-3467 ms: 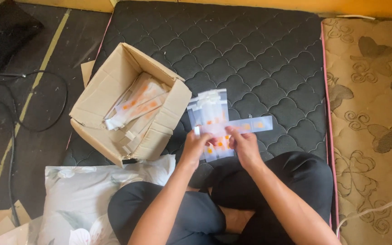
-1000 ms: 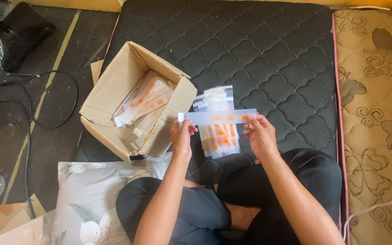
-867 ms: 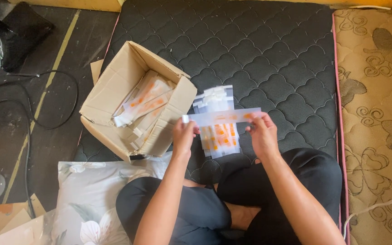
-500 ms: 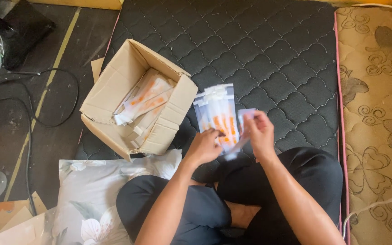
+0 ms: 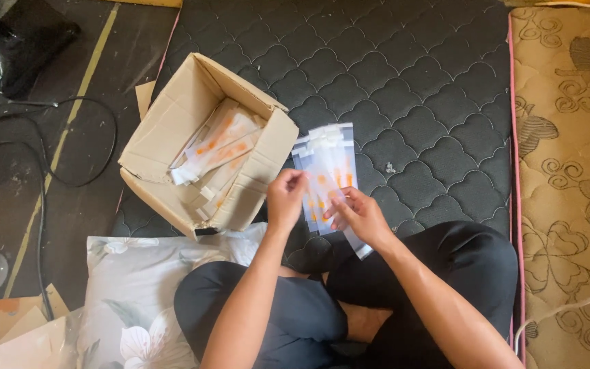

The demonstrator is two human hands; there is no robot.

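Clear plastic packets (image 5: 327, 171) with orange contents are stacked just left of the frame's centre, on the dark quilted mattress (image 5: 411, 75). The lower edge of the stack is worked by both hands: the left hand (image 5: 285, 199) is pinched shut on the left edge of the top packet, and the right hand (image 5: 356, 215) lies with its fingers spread over the stack's lower right, a further clear packet held under it. Whether the right fingers close fully cannot be told. For a clean result, it is judged that the edges should be squared before any packet is lifted. An open cardboard box (image 5: 172, 147) with similar packets is set just left of the stack. A floral pillow (image 5: 131, 294) is seen at the lower left.
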